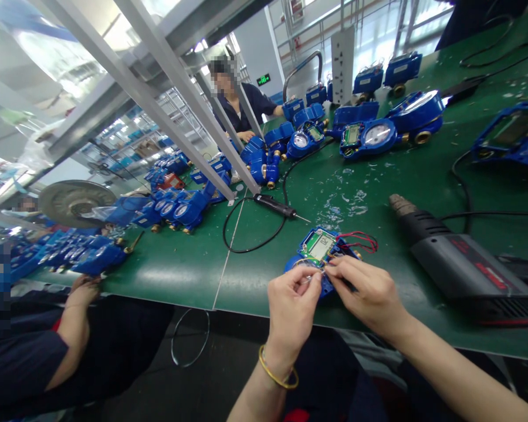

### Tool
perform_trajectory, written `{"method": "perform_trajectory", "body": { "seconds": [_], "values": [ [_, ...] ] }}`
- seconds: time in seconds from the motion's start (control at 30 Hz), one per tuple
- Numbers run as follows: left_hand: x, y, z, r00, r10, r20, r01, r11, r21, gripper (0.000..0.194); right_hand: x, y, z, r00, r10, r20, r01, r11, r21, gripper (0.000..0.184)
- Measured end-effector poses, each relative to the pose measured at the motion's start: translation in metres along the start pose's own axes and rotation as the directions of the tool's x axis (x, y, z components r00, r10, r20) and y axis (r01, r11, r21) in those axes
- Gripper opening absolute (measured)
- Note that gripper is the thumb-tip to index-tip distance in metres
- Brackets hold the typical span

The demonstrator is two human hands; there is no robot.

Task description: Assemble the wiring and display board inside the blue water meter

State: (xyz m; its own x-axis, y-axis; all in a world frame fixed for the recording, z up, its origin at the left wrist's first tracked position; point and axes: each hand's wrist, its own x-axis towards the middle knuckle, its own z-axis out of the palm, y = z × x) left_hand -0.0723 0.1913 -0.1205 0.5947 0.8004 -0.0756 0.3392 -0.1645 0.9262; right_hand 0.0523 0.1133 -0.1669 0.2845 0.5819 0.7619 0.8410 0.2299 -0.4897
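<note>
Close to the bench's front edge lies a blue water meter (293,262) with its housing open. A green circuit board with a lit display (321,245) shows inside it, and red and black wires (364,239) loop out to the right. Over the meter's near side, my left hand (294,302) pinches a thin wire between thumb and fingers. My right hand (367,290) is closed too, its fingertips meeting the left ones at thin wires. The exact join between the fingertips is too small to make out.
A heat gun (462,258) lies on the green bench (255,275) at right. A corded screwdriver (275,206) rests beyond the meter, near plastic scraps (345,196). More blue meters (369,135) stand behind. Metal posts (189,111) rise at left; co-workers sit left (22,351) and across (235,102).
</note>
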Motion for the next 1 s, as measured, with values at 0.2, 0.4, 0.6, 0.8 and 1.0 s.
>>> {"method": "perform_trajectory", "body": {
  "seconds": [0.2, 0.4, 0.6, 0.8, 1.0],
  "values": [
    [-0.001, -0.008, 0.002, 0.999, 0.041, -0.024, -0.04, 0.998, 0.05, 0.022, 0.0, -0.004, 0.001, 1.0, 0.002, -0.023, -0.003, 0.998, -0.064, 0.023],
    [0.0, -0.008, 0.003, 0.998, 0.054, -0.044, -0.05, 0.994, 0.095, 0.022, 0.001, 0.0, -0.002, 1.0, 0.02, 0.023, -0.02, 1.0, 0.012, 0.02],
    [-0.001, -0.004, 0.0, 0.997, 0.077, 0.013, -0.077, 0.995, 0.057, 0.018, 0.006, 0.005, -0.01, 0.991, 0.067, 0.117, -0.081, 0.99, 0.117, 0.014],
    [-0.001, -0.005, -0.001, 0.998, 0.044, 0.042, -0.044, 0.999, 0.013, 0.02, 0.008, 0.003, -0.011, 0.988, 0.086, 0.125, -0.103, 0.985, 0.14, 0.016],
    [0.0, -0.003, 0.003, 0.993, 0.114, 0.01, -0.114, 0.989, 0.093, 0.017, 0.006, 0.002, -0.012, 0.988, 0.092, 0.124, -0.108, 0.985, 0.133, 0.017]
  ]
}}
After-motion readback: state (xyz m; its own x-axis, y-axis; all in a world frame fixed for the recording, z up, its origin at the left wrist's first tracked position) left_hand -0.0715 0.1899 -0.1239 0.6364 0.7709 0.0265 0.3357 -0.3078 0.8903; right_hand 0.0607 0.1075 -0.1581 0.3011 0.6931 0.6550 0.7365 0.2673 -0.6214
